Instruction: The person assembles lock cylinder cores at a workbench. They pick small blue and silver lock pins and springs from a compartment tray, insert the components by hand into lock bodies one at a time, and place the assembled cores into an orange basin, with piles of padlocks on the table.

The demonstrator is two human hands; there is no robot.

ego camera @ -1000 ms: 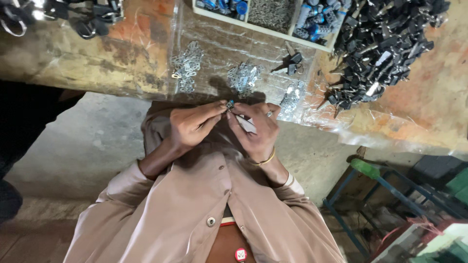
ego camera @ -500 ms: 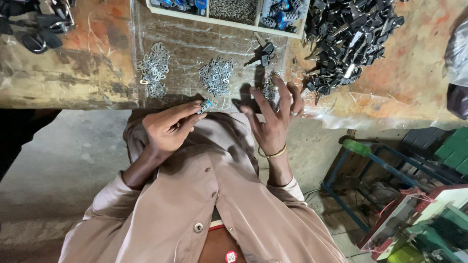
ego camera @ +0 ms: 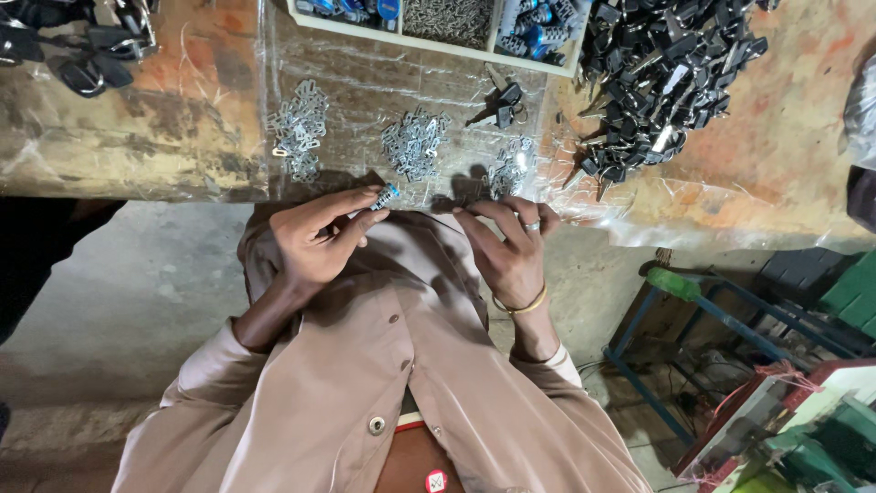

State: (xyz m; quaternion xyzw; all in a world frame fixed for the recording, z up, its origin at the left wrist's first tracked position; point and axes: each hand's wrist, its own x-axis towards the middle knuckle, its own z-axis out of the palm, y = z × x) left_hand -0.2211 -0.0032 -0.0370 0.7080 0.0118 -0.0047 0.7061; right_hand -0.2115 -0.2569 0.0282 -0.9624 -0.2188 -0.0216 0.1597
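My left hand (ego camera: 319, 239) pinches a small blue and silver part (ego camera: 384, 196) between thumb and fingertips, just below the bench edge. My right hand (ego camera: 511, 251) hovers to its right with curled fingers, a ring and a gold bangle on it; nothing shows in it. On the plastic-covered bench (ego camera: 201, 119) lie three little heaps of silver metal pieces: one on the left (ego camera: 298, 139), one in the middle (ego camera: 415, 144) and one on the right (ego camera: 513, 173), nearest my right hand.
A white divided tray (ego camera: 438, 23) with blue parts and small metal bits stands at the bench's far side. A big pile of black parts (ego camera: 662, 68) lies at the right, more black items (ego camera: 78, 46) at the far left. A blue metal frame (ego camera: 703, 315) stands on the floor.
My hands have come apart. The right hand opened up toward the bench, then drew back with fingers curled. The left hand keeps the small part.
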